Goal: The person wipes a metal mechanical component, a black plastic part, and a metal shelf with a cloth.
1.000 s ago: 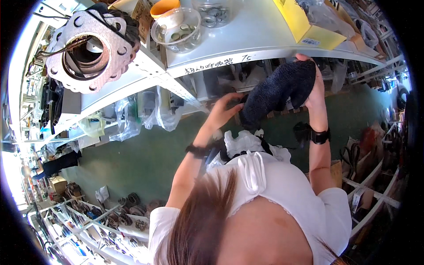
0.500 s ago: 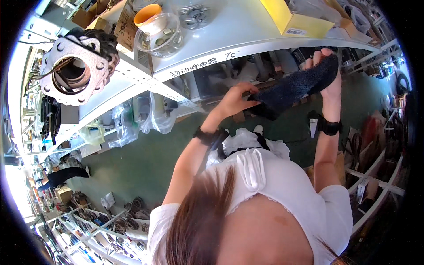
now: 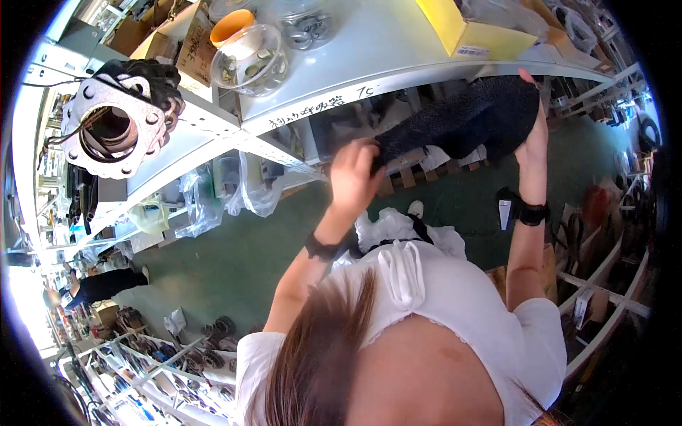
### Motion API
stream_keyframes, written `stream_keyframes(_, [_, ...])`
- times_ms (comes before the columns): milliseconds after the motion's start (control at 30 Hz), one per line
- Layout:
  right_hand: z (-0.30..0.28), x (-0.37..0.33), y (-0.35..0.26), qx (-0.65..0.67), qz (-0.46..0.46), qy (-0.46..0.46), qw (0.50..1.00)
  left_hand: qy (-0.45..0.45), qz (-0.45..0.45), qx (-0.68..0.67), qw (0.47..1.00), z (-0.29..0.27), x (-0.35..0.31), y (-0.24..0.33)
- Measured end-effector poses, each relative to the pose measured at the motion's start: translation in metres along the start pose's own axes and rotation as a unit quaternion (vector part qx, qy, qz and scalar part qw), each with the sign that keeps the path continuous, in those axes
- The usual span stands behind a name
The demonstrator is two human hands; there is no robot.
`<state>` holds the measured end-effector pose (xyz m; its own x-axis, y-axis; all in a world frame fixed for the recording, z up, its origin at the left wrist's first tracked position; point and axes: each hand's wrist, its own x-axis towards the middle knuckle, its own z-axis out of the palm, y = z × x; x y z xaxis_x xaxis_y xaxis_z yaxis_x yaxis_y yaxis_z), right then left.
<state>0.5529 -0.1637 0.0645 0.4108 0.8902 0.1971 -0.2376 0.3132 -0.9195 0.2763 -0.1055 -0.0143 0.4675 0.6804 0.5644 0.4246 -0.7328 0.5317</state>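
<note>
Left hand (image 3: 353, 181): gripping the left end of the black cloth (image 3: 458, 121)
Right hand (image 3: 534, 138): at its right end, partly hidden; grip cannot be told
Cloth's place: between the hands

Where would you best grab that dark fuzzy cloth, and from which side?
Probably by its two ends, coming from both sides: the dark cloth looks long and soft, spanning from the left hand, which grips its left end, to the right hand, which supports its right end.
</note>
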Motion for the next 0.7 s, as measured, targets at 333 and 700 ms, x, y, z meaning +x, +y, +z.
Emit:
stream_keyframes(333, [0.017,0.016,0.018,0.300,0.039,-0.185,0.935,-0.142,0.077,-0.196,0.967,0.009,0.000,0.020])
stream_keyframes(700, [0.004,0.019,0.003,0.346,0.029,-0.213,0.913,-0.114,-0.020,-0.264,0.958,0.030,0.020,0.016])
